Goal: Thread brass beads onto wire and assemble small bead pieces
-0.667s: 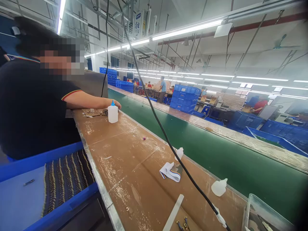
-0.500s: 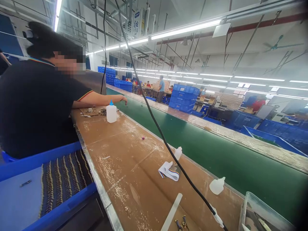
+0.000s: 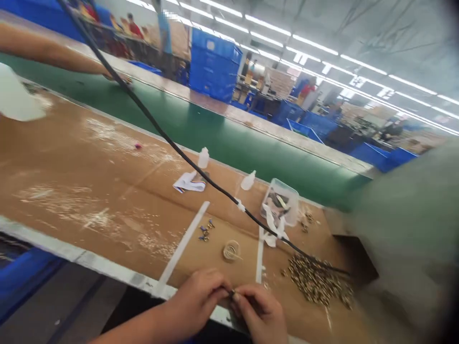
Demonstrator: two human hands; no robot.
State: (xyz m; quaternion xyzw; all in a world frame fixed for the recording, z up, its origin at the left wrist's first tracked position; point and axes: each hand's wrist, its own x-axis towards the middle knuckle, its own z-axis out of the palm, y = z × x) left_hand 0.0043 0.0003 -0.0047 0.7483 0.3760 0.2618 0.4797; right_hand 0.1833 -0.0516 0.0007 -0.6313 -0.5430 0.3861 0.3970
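My left hand [image 3: 199,301] and my right hand [image 3: 260,313] meet at the near edge of the brown worktable [image 3: 89,191], fingers pinched together on a small dark part [image 3: 232,293] between them. A heap of small brass parts [image 3: 317,284] lies just right of my right hand. Beyond my hands lie a small round coil [image 3: 231,251] and a few tiny blue-tipped pieces [image 3: 205,231].
A black cable [image 3: 172,143] crosses the table diagonally. A clear plastic tub [image 3: 281,205], two small glue bottles [image 3: 203,157], a folded white ribbon [image 3: 188,183] and white strips [image 3: 184,243] lie about. A green conveyor belt [image 3: 222,134] runs behind. A co-worker's arm [image 3: 46,50] reaches over it at the upper left.
The view has swung down and to the right, from the co-worker and the far table to my own hands, which are now in view and pinched on a small part.
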